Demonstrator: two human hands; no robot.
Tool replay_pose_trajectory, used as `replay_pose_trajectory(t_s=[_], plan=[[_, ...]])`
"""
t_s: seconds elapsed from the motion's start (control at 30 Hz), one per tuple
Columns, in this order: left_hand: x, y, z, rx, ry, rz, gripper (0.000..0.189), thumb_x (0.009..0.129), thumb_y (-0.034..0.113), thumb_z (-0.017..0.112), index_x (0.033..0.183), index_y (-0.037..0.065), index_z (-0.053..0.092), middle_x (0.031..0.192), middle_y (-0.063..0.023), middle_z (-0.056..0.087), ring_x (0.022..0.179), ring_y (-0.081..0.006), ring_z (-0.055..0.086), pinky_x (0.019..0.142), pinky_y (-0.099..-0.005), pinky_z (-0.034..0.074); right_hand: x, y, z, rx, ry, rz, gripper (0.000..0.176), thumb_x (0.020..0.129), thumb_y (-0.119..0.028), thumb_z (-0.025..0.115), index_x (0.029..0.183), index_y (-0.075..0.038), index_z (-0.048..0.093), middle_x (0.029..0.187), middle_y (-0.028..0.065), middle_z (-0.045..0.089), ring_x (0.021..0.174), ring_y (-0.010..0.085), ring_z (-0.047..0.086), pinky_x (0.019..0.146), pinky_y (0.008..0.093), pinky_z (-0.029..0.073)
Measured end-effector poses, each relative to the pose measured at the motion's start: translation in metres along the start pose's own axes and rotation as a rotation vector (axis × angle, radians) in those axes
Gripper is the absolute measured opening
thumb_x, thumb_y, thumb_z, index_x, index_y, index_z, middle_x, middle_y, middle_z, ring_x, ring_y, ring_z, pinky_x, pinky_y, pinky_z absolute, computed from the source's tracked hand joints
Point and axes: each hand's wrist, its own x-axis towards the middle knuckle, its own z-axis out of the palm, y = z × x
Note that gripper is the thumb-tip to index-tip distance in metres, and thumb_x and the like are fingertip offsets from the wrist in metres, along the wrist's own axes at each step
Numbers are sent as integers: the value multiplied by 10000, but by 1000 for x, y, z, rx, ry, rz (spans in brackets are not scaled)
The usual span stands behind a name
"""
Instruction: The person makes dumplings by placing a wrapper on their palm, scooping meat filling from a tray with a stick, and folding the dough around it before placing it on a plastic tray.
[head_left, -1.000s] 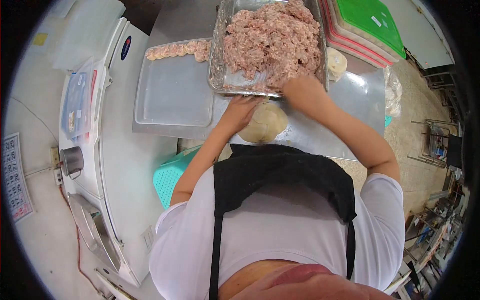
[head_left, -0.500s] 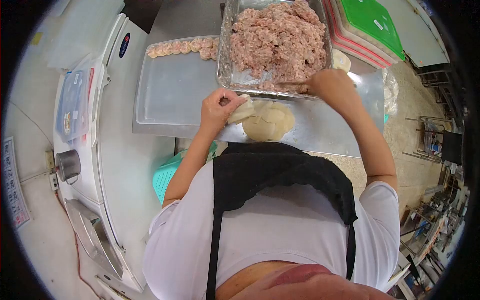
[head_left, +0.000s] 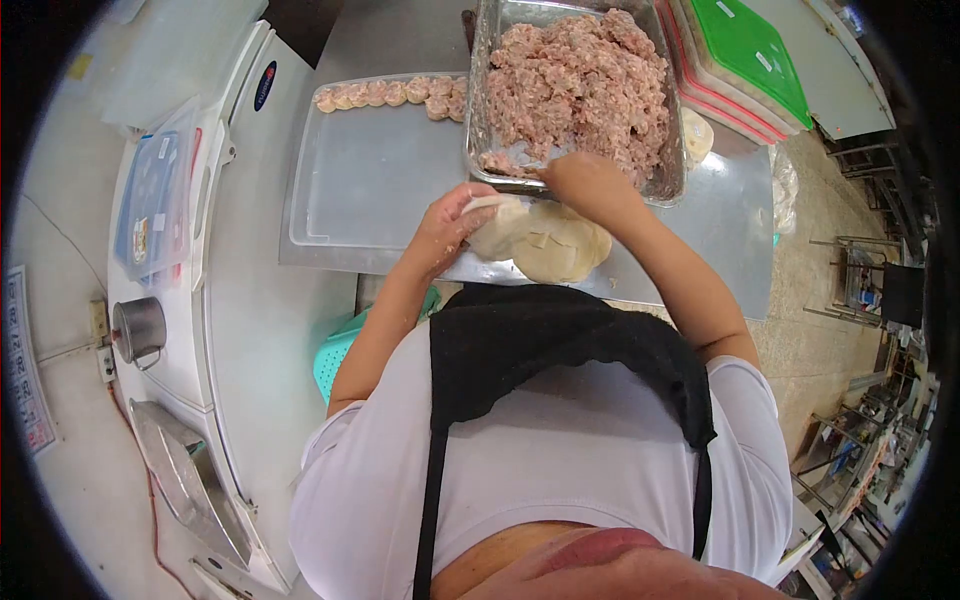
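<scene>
Cupping 1 pale, limp wrapper (head_left: 495,222), fingers of my left hand (head_left: 443,228) half-close; right hand (head_left: 585,185) touches lumpy pink mince (head_left: 580,80), grip I cannot tell.

left hand (head_left: 447,222): holds dumpling wrapper (head_left: 492,226)
right hand (head_left: 588,185): at near edge of minced meat tray (head_left: 478,120)
wrapper stack (head_left: 560,245): on steel table (head_left: 730,215)
finished dumplings (head_left: 390,94): far edge of plastic tray (head_left: 370,180)

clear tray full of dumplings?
No, the dumplings sit in only one row along the far edge of the tray.
</scene>
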Motion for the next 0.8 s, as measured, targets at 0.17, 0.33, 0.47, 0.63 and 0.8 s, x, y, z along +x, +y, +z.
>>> replay_pose_trajectory(t_s=[0.17, 0.33, 0.47, 0.63, 0.8], plan=[[10, 10, 11, -162, -46, -58, 459, 949, 190, 524, 1321, -54, 409, 1264, -152, 551, 1130, -254, 567, 1002, -396, 443, -20, 32, -20, 539, -15, 216, 383, 931, -335, 517, 868, 6, 680, 757, 171, 659, 724, 291, 648, 657, 401, 485], [72, 42, 64, -551, 27, 194, 484, 988, 277, 421, 1342, -50, 381, 1364, -202, 453, 1284, -328, 422, 1106, -464, 295, -31, 43, -33, 1103, 202, 454, 333, 955, -326, 535, 1033, -42, 689, 590, -54, 445, 544, 47, 396, 496, 228, 336], [105, 73, 103, -729, 24, 166, 525, 993, 405, 345, 1319, 1, 424, 1321, -188, 487, 1252, -306, 442, 1096, -508, 267, -38, 55, -13, 837, 428, 320, 344, 928, -321, 564, 989, -1, 674, 774, 148, 674, 728, 299, 646, 661, 412, 475], [147, 31, 86, -871, 8, 175, 697, 940, 599, 266, 1371, 62, 376, 1418, -175, 377, 1280, -354, 384, 1079, -542, 264, -75, 65, -77, 237, 240, 232, 264, 918, -254, 563, 1064, -55, 656, 815, 209, 615, 784, 389, 602, 701, 446, 475], [128, 60, 144, -783, 142, 160, 717, 921, 625, 308, 1409, 101, 343, 1453, -190, 328, 1338, -394, 311, 1066, -608, 255, -77, 82, -86, 143, 202, 155, 256, 927, -250, 529, 1028, -42, 640, 861, 175, 612, 777, 381, 606, 693, 451, 483]])
